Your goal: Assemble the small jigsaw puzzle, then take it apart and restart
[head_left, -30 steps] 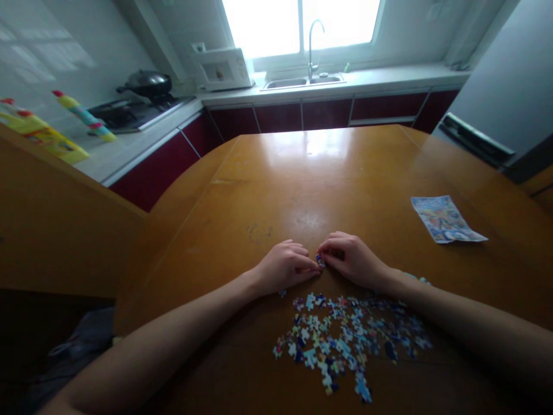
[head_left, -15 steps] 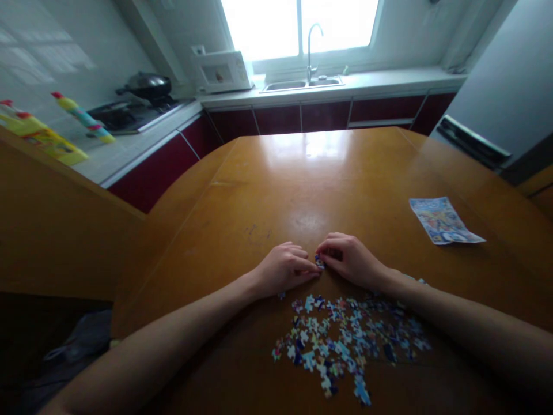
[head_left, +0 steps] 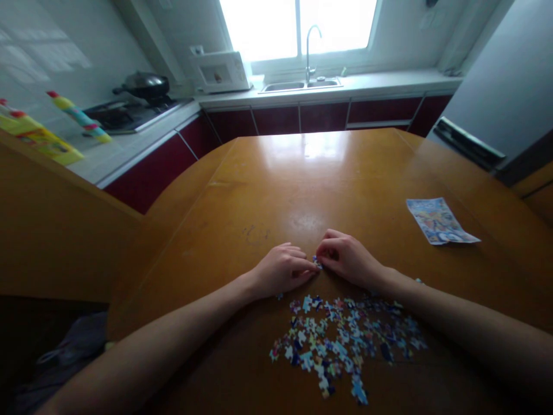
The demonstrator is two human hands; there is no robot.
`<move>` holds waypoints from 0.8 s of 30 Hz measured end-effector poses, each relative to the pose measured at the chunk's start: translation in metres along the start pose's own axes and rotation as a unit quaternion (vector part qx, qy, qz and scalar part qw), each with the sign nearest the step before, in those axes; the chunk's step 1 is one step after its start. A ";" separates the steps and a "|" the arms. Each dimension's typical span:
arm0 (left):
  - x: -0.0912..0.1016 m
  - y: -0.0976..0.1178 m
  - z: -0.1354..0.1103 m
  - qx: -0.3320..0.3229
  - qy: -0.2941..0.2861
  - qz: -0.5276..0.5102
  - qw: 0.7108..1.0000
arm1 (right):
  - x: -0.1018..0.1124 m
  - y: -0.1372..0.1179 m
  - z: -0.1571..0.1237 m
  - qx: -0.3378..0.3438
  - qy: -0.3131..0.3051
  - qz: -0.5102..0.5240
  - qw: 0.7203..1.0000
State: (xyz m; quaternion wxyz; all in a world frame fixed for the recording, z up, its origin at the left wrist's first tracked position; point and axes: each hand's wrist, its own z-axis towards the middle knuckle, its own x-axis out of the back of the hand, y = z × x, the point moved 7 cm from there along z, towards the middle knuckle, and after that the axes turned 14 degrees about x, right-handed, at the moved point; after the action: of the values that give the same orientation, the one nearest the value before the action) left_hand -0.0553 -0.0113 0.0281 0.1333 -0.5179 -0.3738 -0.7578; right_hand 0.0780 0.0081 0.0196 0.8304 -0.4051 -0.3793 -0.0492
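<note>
My left hand (head_left: 283, 268) and my right hand (head_left: 349, 258) rest knuckles-up on the wooden table (head_left: 328, 178), fingertips meeting. Both pinch small jigsaw pieces (head_left: 317, 262) held together between them. Just in front of me, below the hands, lies a scattered heap of loose puzzle pieces (head_left: 341, 340), mostly blue, white and pink. Both forearms stretch across the near part of the table on either side of the heap.
A printed picture sheet (head_left: 439, 221) lies at the table's right. Behind the table runs a kitchen counter with a sink and tap (head_left: 307, 80), a white microwave (head_left: 222, 72), a wok on a stove (head_left: 144, 86) and bottles (head_left: 78, 115) at left.
The hands stay together on the same pieces; the right fingers lift slightly. The view has shifted a little to the left and down.
</note>
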 end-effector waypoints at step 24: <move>0.006 -0.009 0.002 0.057 0.065 0.034 0.996 | 0.008 -0.004 -0.003 0.056 -0.046 -0.003 0.997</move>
State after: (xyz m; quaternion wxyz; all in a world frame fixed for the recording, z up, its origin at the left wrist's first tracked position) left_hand -0.0614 -0.0026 0.0299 0.2121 -0.4718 -0.3892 -0.7622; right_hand 0.0840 0.0046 0.0263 0.8333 -0.3585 -0.4207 -0.0111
